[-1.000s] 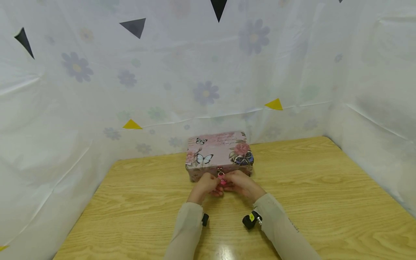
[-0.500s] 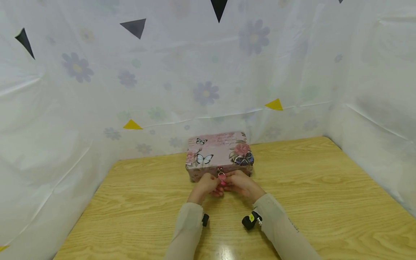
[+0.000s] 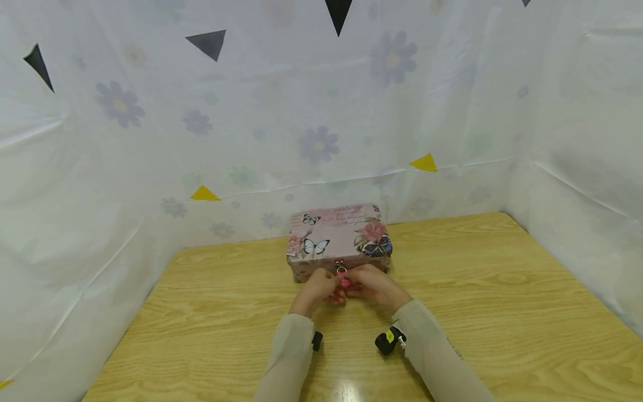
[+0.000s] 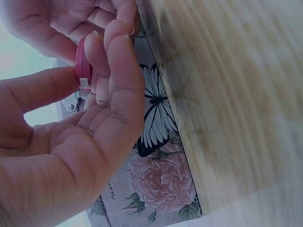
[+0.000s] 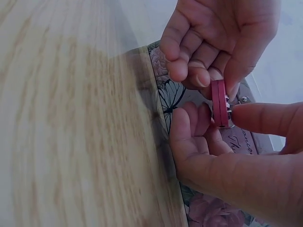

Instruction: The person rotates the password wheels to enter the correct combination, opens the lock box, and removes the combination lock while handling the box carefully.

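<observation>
Since the earlier frame, the padlock (image 5: 218, 104) has shifted slightly between your fingers; the box (image 3: 334, 231) has stayed put. Nearest, your pale sleeves (image 3: 288, 349) lie above the table (image 3: 211, 324). Your left hand (image 3: 319, 286) and right hand (image 3: 375, 285) both pinch the padlock, thumb and fingertips clamped on it. The padlock sits at the front clasp (image 3: 339, 262) of the box; whether its ring passes through, you cannot tell. Beyond the box hangs a flowered curtain (image 3: 261, 100).

Box (image 3: 341, 230) on table (image 3: 462, 290), behind padlock (image 3: 345, 281)
</observation>
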{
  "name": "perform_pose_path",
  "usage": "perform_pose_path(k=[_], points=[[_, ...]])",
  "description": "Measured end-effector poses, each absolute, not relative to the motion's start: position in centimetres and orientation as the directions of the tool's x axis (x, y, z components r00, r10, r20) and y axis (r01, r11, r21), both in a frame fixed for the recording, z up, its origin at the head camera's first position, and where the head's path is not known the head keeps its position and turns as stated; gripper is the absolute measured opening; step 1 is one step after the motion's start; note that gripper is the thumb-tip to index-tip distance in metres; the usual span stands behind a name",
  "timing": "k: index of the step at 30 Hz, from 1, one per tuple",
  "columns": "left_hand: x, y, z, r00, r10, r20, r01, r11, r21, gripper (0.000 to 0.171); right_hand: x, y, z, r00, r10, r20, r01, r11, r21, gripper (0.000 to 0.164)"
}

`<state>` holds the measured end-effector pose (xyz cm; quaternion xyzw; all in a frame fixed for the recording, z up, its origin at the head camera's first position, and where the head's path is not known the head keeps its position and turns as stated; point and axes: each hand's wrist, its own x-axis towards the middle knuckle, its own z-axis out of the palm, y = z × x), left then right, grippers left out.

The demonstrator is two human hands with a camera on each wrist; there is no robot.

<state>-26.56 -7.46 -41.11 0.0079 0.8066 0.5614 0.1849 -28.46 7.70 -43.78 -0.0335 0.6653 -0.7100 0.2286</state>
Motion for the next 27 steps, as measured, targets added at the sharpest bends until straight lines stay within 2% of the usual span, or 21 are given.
perform_pose_path(k=[18,27], points=[[-26.55,-7.47,-41.24,-0.932,0.224,-0.285,-0.192,0.365,0.911,0.024,-28.20,7.67,-43.62,-0.890,-0.395,-0.229,0.269,-0.047,-0.962,0.033],[-26.43,-7.46,-41.01,-0.932,0.220,-0.290,-0.192,0.379,0.905,0.027,-28.18,7.59,-43.49,-0.895,-0.392,-0.213,0.257,-0.063,-0.964,0.026]])
